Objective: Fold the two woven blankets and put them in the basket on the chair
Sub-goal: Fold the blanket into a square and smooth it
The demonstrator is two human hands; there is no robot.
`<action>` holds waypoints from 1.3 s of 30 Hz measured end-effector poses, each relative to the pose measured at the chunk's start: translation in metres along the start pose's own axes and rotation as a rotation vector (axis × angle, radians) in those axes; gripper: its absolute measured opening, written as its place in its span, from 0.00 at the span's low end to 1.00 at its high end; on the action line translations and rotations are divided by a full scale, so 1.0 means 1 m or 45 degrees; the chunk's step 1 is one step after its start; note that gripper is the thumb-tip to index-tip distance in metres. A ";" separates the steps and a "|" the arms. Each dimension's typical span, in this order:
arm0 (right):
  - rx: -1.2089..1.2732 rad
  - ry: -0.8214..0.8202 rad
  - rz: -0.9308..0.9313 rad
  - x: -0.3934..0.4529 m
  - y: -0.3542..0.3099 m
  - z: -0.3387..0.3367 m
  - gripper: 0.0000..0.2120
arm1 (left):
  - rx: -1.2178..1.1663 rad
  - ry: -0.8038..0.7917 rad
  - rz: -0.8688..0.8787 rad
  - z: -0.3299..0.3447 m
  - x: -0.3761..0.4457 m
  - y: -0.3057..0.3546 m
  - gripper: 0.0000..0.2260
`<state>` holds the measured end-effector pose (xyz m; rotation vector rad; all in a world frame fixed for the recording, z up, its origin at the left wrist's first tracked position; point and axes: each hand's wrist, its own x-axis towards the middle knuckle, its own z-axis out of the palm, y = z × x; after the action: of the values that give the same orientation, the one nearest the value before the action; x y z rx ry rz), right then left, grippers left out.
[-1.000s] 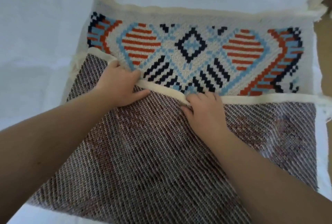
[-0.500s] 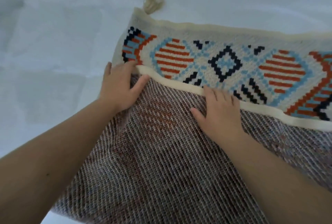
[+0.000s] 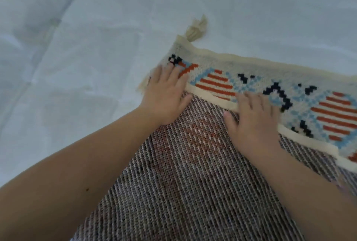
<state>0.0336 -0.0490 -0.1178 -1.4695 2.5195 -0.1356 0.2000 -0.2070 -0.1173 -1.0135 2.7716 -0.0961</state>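
A woven blanket (image 3: 193, 173) lies on a white sheet, its near part folded over so the dull striped underside faces up. Beyond the cream hem (image 3: 216, 99) a strip of the patterned face (image 3: 301, 90) shows, in orange, blue and black on cream. My left hand (image 3: 166, 94) lies flat at the fold's left corner, fingers straight across the hem onto the pattern. My right hand (image 3: 253, 117) presses flat on the hem a little to the right. A cream tassel (image 3: 197, 30) sticks out from the far left corner. No basket, chair or second blanket is in view.
The white sheet (image 3: 77, 67), creased and quilted, covers the whole surface to the left of the blanket and beyond it. The blanket runs out of view at the right and bottom edges.
The folded hem has been pushed farther over the patterned face, leaving a narrower strip. Both hands went with it, the left reaching the corner. The view has swung left.
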 end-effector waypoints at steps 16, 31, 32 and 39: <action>0.231 -0.018 -0.140 0.079 -0.055 0.016 0.12 | 0.088 0.130 0.032 0.004 0.036 -0.049 0.08; 0.078 -0.068 -0.028 0.167 -0.057 0.020 0.32 | -1.401 0.000 -0.859 0.012 0.100 -0.050 0.19; 0.100 -0.097 -0.025 0.168 -0.057 0.022 0.35 | -1.553 0.058 -0.828 0.010 0.102 -0.049 0.18; 0.454 -0.110 -0.116 0.176 -0.073 0.004 0.36 | -2.064 0.221 -0.682 -0.008 0.111 -0.050 0.24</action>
<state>0.0127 -0.2377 -0.1333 -1.4085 2.2170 -0.4969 0.1469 -0.3169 -0.1207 -1.9369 2.1331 2.2752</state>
